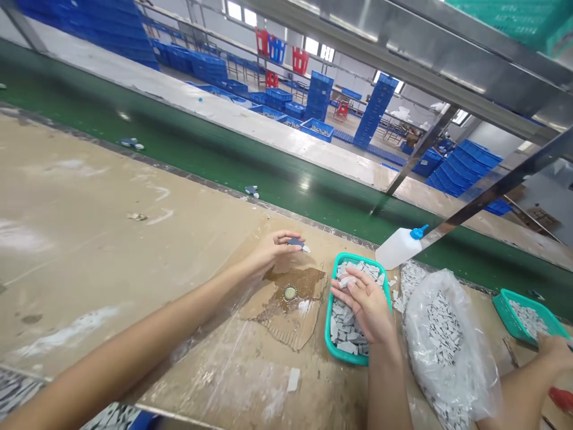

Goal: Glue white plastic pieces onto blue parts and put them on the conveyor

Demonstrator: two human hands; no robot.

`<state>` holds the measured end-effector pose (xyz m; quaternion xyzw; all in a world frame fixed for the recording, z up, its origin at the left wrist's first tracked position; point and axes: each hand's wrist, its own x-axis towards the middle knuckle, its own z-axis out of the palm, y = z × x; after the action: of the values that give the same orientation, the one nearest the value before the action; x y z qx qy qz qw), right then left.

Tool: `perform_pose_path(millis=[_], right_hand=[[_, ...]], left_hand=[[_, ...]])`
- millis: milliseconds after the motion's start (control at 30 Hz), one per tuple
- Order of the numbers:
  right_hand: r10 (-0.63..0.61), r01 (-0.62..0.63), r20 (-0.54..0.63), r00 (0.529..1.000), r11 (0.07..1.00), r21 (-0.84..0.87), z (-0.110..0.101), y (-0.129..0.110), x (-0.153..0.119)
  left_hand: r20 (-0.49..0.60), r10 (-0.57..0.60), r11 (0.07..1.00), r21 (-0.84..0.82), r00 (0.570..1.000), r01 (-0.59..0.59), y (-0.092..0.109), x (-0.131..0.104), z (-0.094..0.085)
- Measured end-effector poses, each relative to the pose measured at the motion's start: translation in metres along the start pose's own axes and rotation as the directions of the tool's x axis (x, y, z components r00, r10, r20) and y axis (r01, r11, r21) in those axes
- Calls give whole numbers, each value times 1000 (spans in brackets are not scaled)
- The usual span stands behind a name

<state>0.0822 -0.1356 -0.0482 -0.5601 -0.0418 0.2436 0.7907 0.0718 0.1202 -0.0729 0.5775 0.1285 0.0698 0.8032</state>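
My left hand (280, 246) pinches a small dark blue and white piece (296, 242) above the bench, left of the basket. Over the green basket (330, 334) of grey-white pieces (347, 328), my right hand (364, 295) holds a small white piece (347, 280) between thumb and fingers. A torn brown cardboard sheet (295, 325) lies between the hands on the bench, with a small round cap (290, 292) on it.
Behind the basket a white bottle (398, 248) with a blue tip leans. To the right are a plastic bag (447, 340) of pieces, another green basket (528, 316) and another person's hand (553, 352). A green conveyor (192, 161) runs beyond the bench.
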Motion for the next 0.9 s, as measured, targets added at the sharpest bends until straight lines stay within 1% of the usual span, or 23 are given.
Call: perform_pose_path(millis=[67, 133, 233, 367, 433, 467, 567, 600, 633, 700, 767, 833, 900], right_hand=[[-2, 4, 22, 1000, 999, -51, 5, 3, -2], [-11, 14, 19, 1000, 990, -137, 10, 6, -1], [-23, 28, 19, 1000, 953, -302, 23, 14, 4], [-17, 41, 51, 999, 857, -513, 47, 31, 14], [-43, 78, 71, 997, 783, -618, 56, 40, 17], [-74, 117, 92, 993, 723, -681, 59, 43, 17], [-152, 239, 189, 970, 478, -845, 61, 50, 17], [-161, 256, 207, 965, 406, -877, 60, 50, 16], [-161, 256, 211, 964, 353, -900, 59, 50, 16], [-157, 232, 193, 969, 298, -926, 57, 51, 14], [-173, 225, 182, 968, 270, -936, 57, 52, 11], [-214, 269, 221, 952, 233, -934, 58, 54, 8], [-258, 355, 309, 916, 158, -921, 59, 55, 6]], left_hand=[[-4, -4, 996, -87, 1000, 4, -3, -15, -6], [6, -11, 984, -178, 1000, 11, -7, -22, -11], [29, -31, 943, -330, 999, 39, -10, -24, -17], [51, -20, 905, -424, 998, 40, -9, -25, -22], [47, -20, 886, -463, 999, 40, -8, -26, -25], [43, -22, 873, -485, 999, 40, -9, -26, -27], [29, -17, 841, -540, 999, 30, -10, -23, -32], [22, -13, 834, -551, 1000, 23, -11, -22, -34], [16, -7, 830, -558, 1000, 14, -11, -20, -36], [12, 7, 828, -560, 1000, 1, -12, -17, -40], [19, 33, 837, -547, 999, -18, -13, -14, -43], [39, 61, 855, -518, 997, -32, -16, -13, -45], [63, 67, 873, -486, 996, -28, -18, -12, -46]])
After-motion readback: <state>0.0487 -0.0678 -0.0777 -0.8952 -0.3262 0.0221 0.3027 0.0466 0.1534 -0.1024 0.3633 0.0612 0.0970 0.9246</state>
